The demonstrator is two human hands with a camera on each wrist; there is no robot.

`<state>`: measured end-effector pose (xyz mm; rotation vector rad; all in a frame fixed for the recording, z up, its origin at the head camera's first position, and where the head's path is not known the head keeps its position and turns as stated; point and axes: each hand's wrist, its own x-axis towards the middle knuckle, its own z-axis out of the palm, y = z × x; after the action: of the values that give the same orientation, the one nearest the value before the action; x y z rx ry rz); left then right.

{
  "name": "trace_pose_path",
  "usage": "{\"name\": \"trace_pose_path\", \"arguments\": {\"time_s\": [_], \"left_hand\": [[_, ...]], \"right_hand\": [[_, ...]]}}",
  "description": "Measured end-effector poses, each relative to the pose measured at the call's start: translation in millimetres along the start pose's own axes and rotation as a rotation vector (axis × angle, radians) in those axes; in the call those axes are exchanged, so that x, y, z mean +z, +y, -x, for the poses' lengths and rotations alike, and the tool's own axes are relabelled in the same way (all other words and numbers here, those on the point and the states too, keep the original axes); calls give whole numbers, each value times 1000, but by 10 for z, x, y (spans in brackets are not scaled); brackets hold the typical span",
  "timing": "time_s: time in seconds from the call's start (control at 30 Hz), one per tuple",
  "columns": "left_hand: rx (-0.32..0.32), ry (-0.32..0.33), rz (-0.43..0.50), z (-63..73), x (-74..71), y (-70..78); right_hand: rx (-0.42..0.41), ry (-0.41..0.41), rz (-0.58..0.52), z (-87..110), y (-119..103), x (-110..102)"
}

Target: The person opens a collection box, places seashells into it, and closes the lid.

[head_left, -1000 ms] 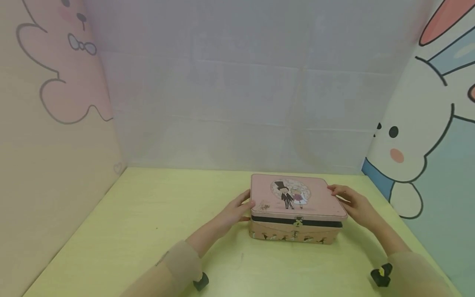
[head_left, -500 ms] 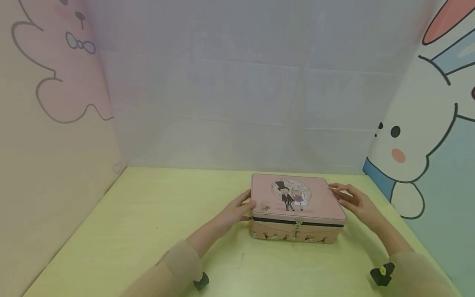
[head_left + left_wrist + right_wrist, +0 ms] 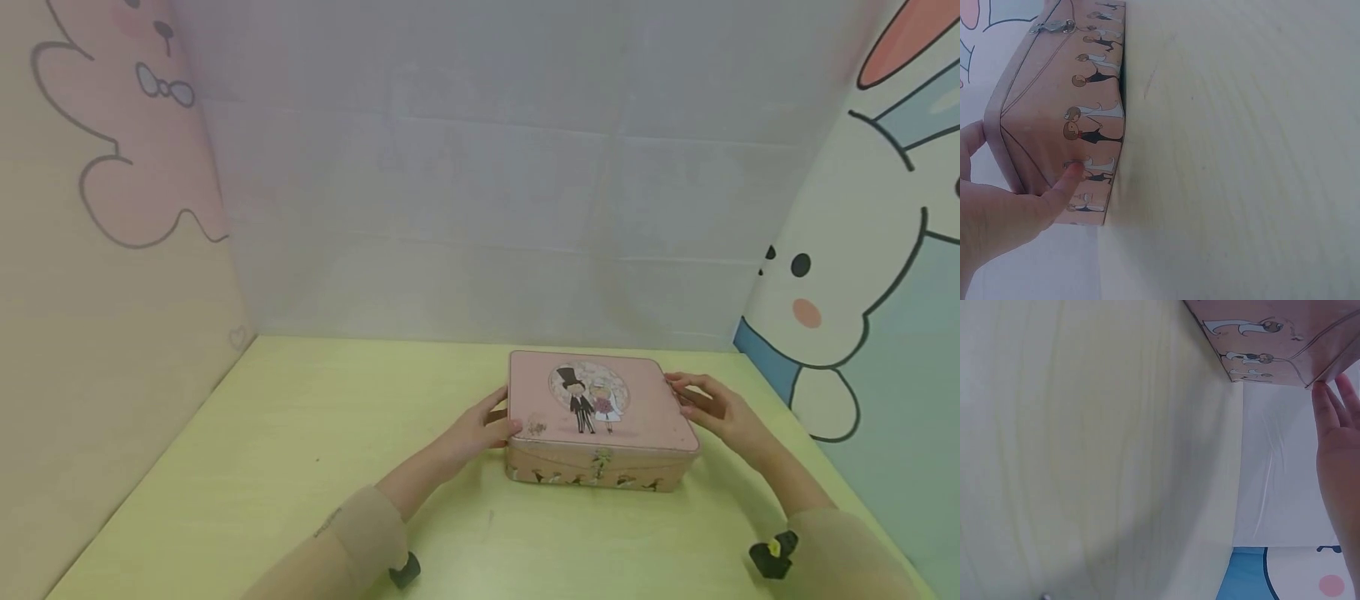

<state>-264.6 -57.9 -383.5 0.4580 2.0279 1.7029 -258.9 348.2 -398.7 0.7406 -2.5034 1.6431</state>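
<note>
A pink tin box (image 3: 592, 406) with a hinged lid and front clasp sits on the table, its lid down. A cartoon bride and groom decorate the top. My left hand (image 3: 480, 429) holds its left end, the thumb at the lid's edge. In the left wrist view, a finger of the left hand (image 3: 1016, 212) presses the printed side of the tin box (image 3: 1085, 94). At the right end, my right hand (image 3: 723, 412) touches the lid's edge with its fingertips. The right wrist view shows the fingers (image 3: 1324, 406) nearly straight at that edge.
The box stands toward the back right of the pale yellow table (image 3: 300, 467). A whitish sheet (image 3: 450, 192) closes off the back. Side panels carry a rabbit drawing (image 3: 840, 275) and a pink bear drawing (image 3: 150, 175).
The lid has come down: the dark band between lid and box body narrowed and is now covered. The left thumb dropped slightly with it. Both hands stay at the box's ends.
</note>
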Motion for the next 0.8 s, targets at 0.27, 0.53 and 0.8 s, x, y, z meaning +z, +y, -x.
{"name": "trace_pose_path", "arguments": {"time_s": [0.27,0.53,0.8], "left_hand": [[13,8,4,-21,2,-32],[12,0,6,-40,0,-41],[19,4,-5,-11,-4,-15]], "right_hand": [[-21,-19,8,6,34,-5],[-94,26,287,-57,-205,68],[-106,-44,374,-143,-602,352]]}}
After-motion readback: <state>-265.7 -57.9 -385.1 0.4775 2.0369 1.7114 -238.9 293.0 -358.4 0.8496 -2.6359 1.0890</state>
